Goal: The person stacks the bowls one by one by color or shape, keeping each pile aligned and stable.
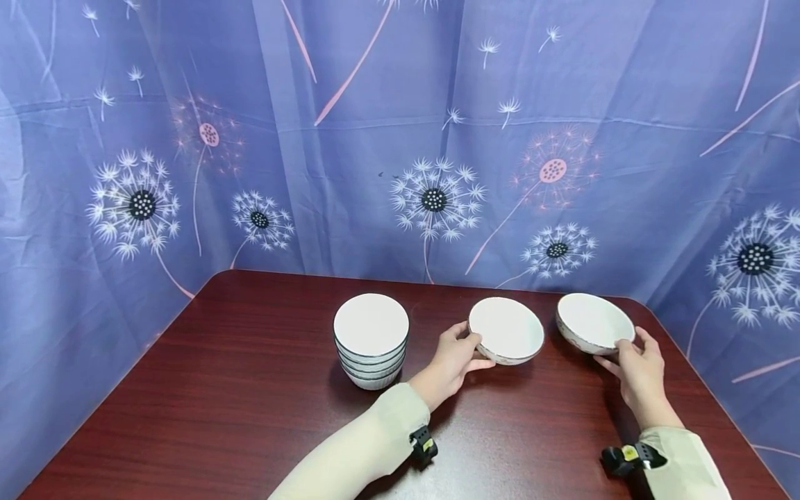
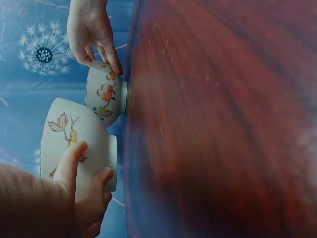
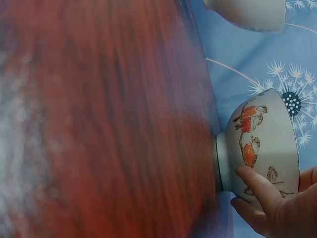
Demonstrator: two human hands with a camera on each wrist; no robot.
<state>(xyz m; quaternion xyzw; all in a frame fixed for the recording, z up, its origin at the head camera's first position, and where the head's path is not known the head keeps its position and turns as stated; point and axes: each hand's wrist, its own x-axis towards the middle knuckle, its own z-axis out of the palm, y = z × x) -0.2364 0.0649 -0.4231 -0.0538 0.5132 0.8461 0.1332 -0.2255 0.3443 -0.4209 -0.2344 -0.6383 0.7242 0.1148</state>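
Note:
My left hand (image 1: 451,357) grips a white bowl (image 1: 506,329) by its left side, thumb near the rim and fingers beneath. In the left wrist view a leaf-and-berry pattern shows on the wall of this bowl (image 2: 81,124). Farther right, my right hand (image 1: 642,371) holds a second white bowl (image 1: 594,323) at its right edge. Orange birds and leaves decorate that bowl (image 3: 267,134) in the right wrist view, where its foot lies right at the tabletop. Both bowls face upward, side by side with a small gap in the head view.
Left of my left hand stands a stack of several white bowls (image 1: 371,340) with dark rims. The dark red wooden table (image 1: 219,389) has rounded far corners. A blue curtain (image 1: 350,167) with dandelion prints hangs behind and along the sides.

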